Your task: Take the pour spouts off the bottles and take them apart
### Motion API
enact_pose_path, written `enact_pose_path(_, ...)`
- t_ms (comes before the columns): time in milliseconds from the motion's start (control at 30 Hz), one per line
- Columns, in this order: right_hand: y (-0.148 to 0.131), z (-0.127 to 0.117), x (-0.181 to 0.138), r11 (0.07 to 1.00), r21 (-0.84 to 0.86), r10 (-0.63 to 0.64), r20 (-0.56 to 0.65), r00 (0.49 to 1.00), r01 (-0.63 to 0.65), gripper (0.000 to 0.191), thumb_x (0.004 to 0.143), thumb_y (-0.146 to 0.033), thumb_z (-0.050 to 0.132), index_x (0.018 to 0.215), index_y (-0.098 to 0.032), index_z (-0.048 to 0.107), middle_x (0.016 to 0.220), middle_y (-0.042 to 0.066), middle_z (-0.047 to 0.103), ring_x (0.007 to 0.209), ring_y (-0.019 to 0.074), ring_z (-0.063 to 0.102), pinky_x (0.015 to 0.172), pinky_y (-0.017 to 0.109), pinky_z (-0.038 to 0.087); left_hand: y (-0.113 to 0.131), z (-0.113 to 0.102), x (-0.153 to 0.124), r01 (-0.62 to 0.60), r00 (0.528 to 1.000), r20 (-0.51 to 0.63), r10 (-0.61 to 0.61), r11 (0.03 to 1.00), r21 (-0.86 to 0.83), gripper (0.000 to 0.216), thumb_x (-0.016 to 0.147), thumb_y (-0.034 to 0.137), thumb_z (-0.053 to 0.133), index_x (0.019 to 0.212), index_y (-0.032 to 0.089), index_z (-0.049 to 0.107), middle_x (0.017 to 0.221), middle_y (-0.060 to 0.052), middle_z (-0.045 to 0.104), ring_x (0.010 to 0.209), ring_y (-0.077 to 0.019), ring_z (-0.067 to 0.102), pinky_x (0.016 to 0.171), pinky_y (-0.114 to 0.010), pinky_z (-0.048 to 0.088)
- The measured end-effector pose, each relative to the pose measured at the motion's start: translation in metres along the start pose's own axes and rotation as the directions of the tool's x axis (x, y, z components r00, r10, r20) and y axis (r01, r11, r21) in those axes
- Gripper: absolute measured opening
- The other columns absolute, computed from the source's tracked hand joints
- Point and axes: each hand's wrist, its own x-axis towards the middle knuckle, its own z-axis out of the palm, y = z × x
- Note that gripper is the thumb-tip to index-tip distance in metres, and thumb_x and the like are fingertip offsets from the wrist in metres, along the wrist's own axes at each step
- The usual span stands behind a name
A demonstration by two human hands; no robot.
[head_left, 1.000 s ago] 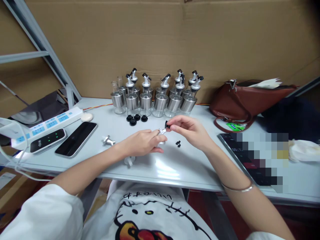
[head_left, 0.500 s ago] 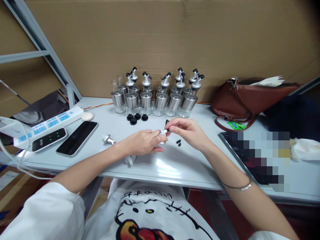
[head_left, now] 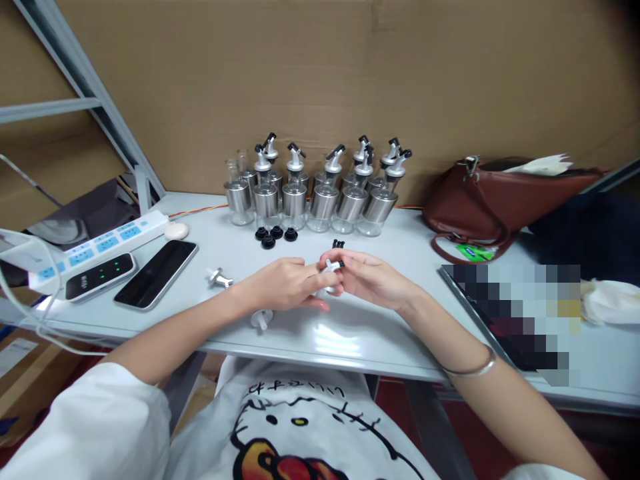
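"What do the hands hold in the head view?"

"Near the centre of the frame, the left hand [head_left: 283, 283] is closed around a silvery spout [head_left: 330, 268]. The right hand [head_left: 375, 280] has its fingers curled on the same piece, by its black tip. I'd judge the left steadies the body so the right can handle the small end, though the fingers hide much of the grip."

"And the loose parts?"

"Small black levers [head_left: 339, 244] lie just above the right hand in the frame, black stoppers [head_left: 269, 243] left of those. A second spout [head_left: 220, 280] lies above the left forearm, a translucent piece [head_left: 262, 319] below it; probably all placed for easy reach."

"The bottles [head_left: 324, 203]?"

"Bunched upper centre, most topped with spouts, seemingly kept back from the hands."
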Motion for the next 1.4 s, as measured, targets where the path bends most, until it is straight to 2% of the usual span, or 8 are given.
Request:
enact_pose_path(400, 0.002, 0.010, 0.005, 0.995, -0.077, -0.079, -0.120, 0.990, 0.070, 0.031, 0.072, -0.045, 0.074, 0.084, -0.018, 0.064, 0.073, -0.002, 0.055, 0.063, 0.0089, 0.048, 0.059, 0.022, 0.042, 0.001, -0.003, 0.001, 0.074, 0.997, 0.000, -0.075, 0.987, -0.140, 0.037, 0.098, 0.046, 0.031, 0.122, 0.018, 0.033, 0.092, -0.006, 0.069, 0.068, -0.0146, 0.063, 0.066, -0.028, 0.047)
enact_pose_path(567, -0.005, 0.011, 0.003, 0.986, -0.127, -0.135, -0.253, 0.958, 0.105, 0.025, 0.071, -0.040, 0.074, 0.078, -0.019, 0.062, 0.063, -0.004, 0.049, 0.056, 0.0093, 0.042, 0.055, 0.024, 0.040, -0.015, -0.017, -0.004, 0.260, 0.965, 0.080, -0.250, 0.951, -0.166, 0.046, 0.091, 0.057, 0.038, 0.115, 0.017, 0.040, 0.095, -0.008, 0.065, 0.069, -0.0158, 0.061, 0.066, -0.029, 0.047)
enact_pose_path(633, -0.008, 0.008, 0.003, 0.986, -0.113, -0.156, -0.321, 0.934, 0.126, 0.021, 0.071, -0.037, 0.072, 0.076, -0.019, 0.062, 0.059, -0.005, 0.045, 0.055, 0.0094, 0.042, 0.055, 0.024, 0.041, -0.027, -0.027, -0.008, 0.436, 0.891, 0.146, -0.429, 0.900, -0.020, 0.033, 0.095, 0.044, 0.036, 0.112, 0.017, 0.045, 0.093, -0.007, 0.064, 0.071, -0.0169, 0.062, 0.066, -0.029, 0.047)
enact_pose_path(733, -0.010, 0.005, 0.003, 0.986, -0.090, -0.162, -0.384, 0.909, 0.138, 0.017, 0.070, -0.032, 0.071, 0.075, -0.019, 0.063, 0.058, -0.005, 0.046, 0.055, 0.0086, 0.042, 0.055, 0.022, 0.042, -0.046, -0.040, -0.016, 0.651, 0.677, 0.228, -0.700, 0.714, 0.258, 0.024, 0.094, 0.024, 0.034, 0.111, 0.015, 0.048, 0.104, -0.010, 0.060, 0.077, -0.0198, 0.063, 0.065, -0.030, 0.046)
enact_pose_path(800, -0.010, 0.005, 0.003, 0.987, -0.094, -0.157, -0.406, 0.900, 0.130, 0.016, 0.068, -0.030, 0.071, 0.077, -0.018, 0.064, 0.063, -0.003, 0.052, 0.055, 0.0082, 0.044, 0.053, 0.021, 0.042, -0.056, -0.043, -0.022, 0.676, 0.570, 0.290, -0.769, 0.640, 0.366, 0.024, 0.092, 0.019, 0.034, 0.109, 0.014, 0.051, 0.106, -0.011, 0.059, 0.080, -0.0206, 0.063, 0.067, -0.030, 0.046)
enact_pose_path(867, -0.010, 0.005, 0.003, 0.986, -0.113, -0.162, -0.420, 0.893, 0.125, 0.015, 0.068, -0.029, 0.070, 0.077, -0.018, 0.066, 0.065, -0.002, 0.055, 0.055, 0.0082, 0.045, 0.052, 0.022, 0.041, -0.062, -0.043, -0.027, 0.662, 0.532, 0.355, -0.769, 0.639, 0.392, 0.024, 0.091, 0.017, 0.037, 0.108, 0.014, 0.053, 0.107, -0.011, 0.059, 0.086, -0.0208, 0.063, 0.071, -0.029, 0.047)
enact_pose_path(1233, -0.008, 0.005, 0.006, 0.969, -0.195, -0.229, -0.494, 0.839, 0.150, 0.029, 0.071, -0.044, 0.070, 0.067, -0.018, 0.058, 0.058, -0.003, 0.050, 0.053, 0.0090, 0.043, 0.052, 0.024, 0.039, -0.058, -0.026, -0.028, 0.566, 0.625, 0.406, -0.666, 0.746, 0.351, 0.024, 0.090, 0.017, 0.045, 0.113, 0.015, 0.054, 0.107, -0.010, 0.058, 0.081, -0.0204, 0.064, 0.063, -0.027, 0.043)
enact_pose_path(1400, -0.007, 0.003, 0.009, 0.965, -0.204, -0.257, -0.578, 0.775, 0.168, 0.047, 0.071, -0.060, 0.067, 0.058, -0.020, 0.045, 0.047, -0.008, 0.037, 0.043, 0.0071, 0.032, 0.046, 0.023, 0.035, -0.058, -0.030, -0.027, 0.539, 0.610, 0.416, -0.674, 0.738, 0.406, 0.014, 0.092, 0.017, 0.042, 0.099, 0.015, 0.054, 0.098, -0.008, 0.061, 0.074, -0.0173, 0.063, 0.059, -0.025, 0.041)
